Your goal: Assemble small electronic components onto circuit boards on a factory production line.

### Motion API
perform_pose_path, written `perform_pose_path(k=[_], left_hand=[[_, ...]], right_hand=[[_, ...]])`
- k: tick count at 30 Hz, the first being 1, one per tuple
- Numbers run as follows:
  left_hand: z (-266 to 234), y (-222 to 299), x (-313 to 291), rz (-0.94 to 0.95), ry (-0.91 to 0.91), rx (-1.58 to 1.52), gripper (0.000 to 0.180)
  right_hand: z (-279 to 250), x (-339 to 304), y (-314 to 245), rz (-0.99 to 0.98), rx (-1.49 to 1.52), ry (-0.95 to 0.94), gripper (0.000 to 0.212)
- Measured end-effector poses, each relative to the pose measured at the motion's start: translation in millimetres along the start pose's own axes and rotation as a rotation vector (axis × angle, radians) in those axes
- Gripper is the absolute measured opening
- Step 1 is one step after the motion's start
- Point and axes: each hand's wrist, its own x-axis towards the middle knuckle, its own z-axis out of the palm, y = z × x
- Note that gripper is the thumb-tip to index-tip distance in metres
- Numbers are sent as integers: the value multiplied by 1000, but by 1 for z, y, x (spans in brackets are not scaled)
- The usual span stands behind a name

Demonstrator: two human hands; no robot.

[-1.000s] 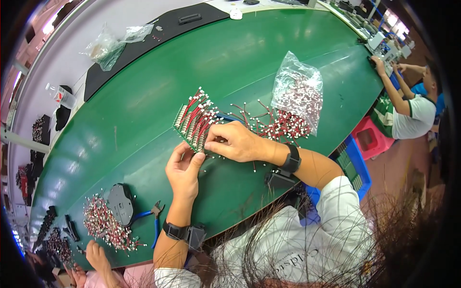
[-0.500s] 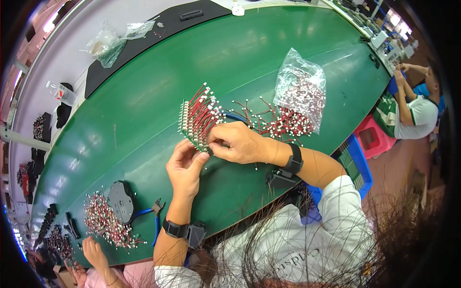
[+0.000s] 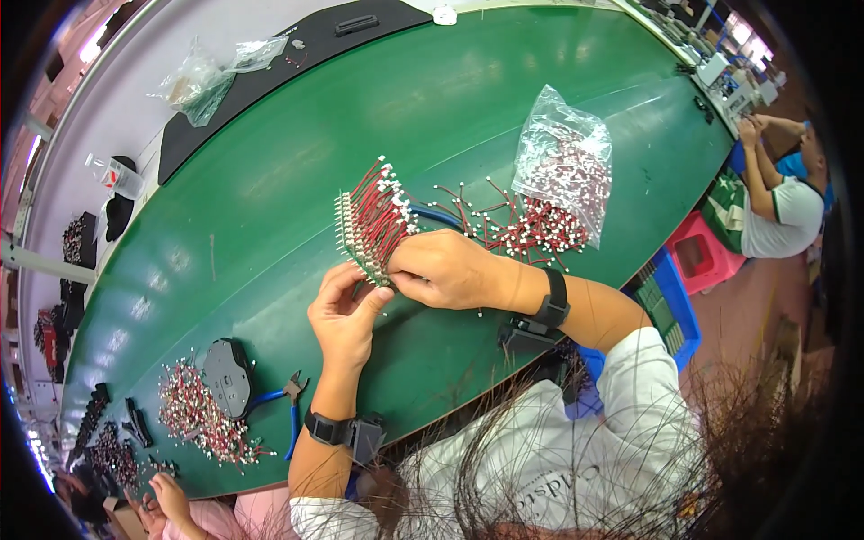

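Note:
A green circuit board panel point(image 3: 349, 236) stands tilted above the table, with rows of short red-and-black wire leads ending in white plugs along it. My left hand point(image 3: 344, 310) pinches its lower end between thumb and fingers. At the same end, my right hand point(image 3: 441, 268) has its fingers pressed together by the board's lowest leads; the fingertips are partly hidden, so what they grip is not clear. Just beyond my right hand lies a blue-handled tool point(image 3: 436, 214), partly covered. To its right, loose wire leads point(image 3: 540, 225) spill from a clear plastic bag point(image 3: 565, 162).
On the green table point(image 3: 270, 198), diagonal cutters point(image 3: 293, 405) and a dark oval device point(image 3: 229, 378) lie beside another wire pile point(image 3: 200, 409). A co-worker's hand point(image 3: 171, 495) shows at lower left. A blue crate point(image 3: 677, 306) and pink stool point(image 3: 697, 252) stand right of the table.
My hands and the board stay almost in place, with only slight shifts of the right fingers. The co-worker's hand at lower left has moved down a little.

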Motion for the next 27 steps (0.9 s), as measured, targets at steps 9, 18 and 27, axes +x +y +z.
perform_pose_path(k=[9,18,27], left_hand=[[-4,-4,1,18,0,-31,31],[-3,-4,1,13,-7,-34,31],[2,-2,3,42,53,-33,27]], right_hand=[[-6,2,2,16,25,1,12],[-2,2,4,17,95,13,12],[-8,7,2,105,-54,17,14]])
